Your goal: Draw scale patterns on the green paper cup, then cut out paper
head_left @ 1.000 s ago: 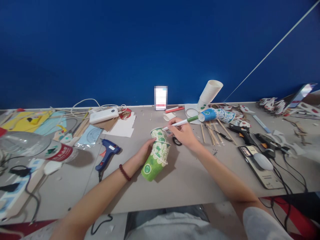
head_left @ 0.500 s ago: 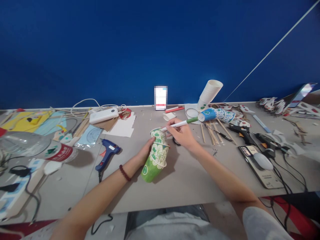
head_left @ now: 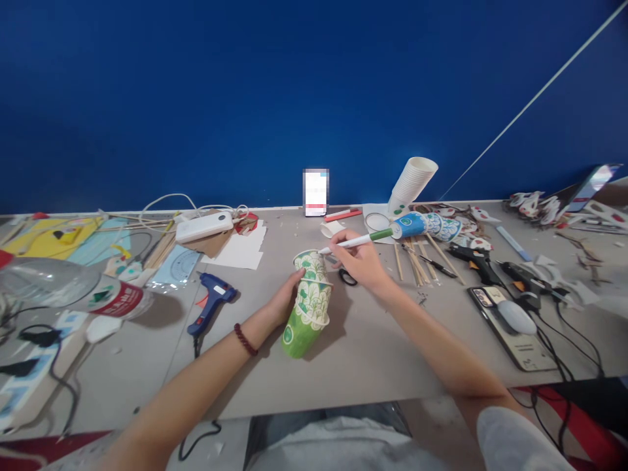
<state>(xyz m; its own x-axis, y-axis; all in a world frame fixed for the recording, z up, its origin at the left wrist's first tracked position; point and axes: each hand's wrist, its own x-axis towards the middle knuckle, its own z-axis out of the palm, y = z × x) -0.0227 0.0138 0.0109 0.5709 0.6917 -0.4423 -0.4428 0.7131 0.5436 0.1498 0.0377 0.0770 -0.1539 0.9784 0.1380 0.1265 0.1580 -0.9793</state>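
Observation:
Two green paper cups with white leaf patterns (head_left: 309, 304) are nested together and lie tilted on the grey table (head_left: 373, 353). My left hand (head_left: 284, 297) grips them from the left side, a beaded bracelet on its wrist. My right hand (head_left: 360, 261) pinches a white pen with a green cap (head_left: 360, 241). The pen's tip touches the rim of the upper cup. Small black scissors (head_left: 347, 277) lie just under my right hand.
A blue glue gun (head_left: 210, 297) lies left of the cups. A plastic bottle (head_left: 73, 288) lies at far left. A white cup stack (head_left: 411, 183), blue patterned cups (head_left: 424, 224), wooden sticks (head_left: 417, 261), a black glue gun (head_left: 473, 258) and a phone (head_left: 510, 327) crowd the right. A power bank (head_left: 203, 226) sits behind.
The nested cups have turned slightly in my left hand, standing a little more upright. The pen tip stays at the upper cup's rim, having shifted only slightly.

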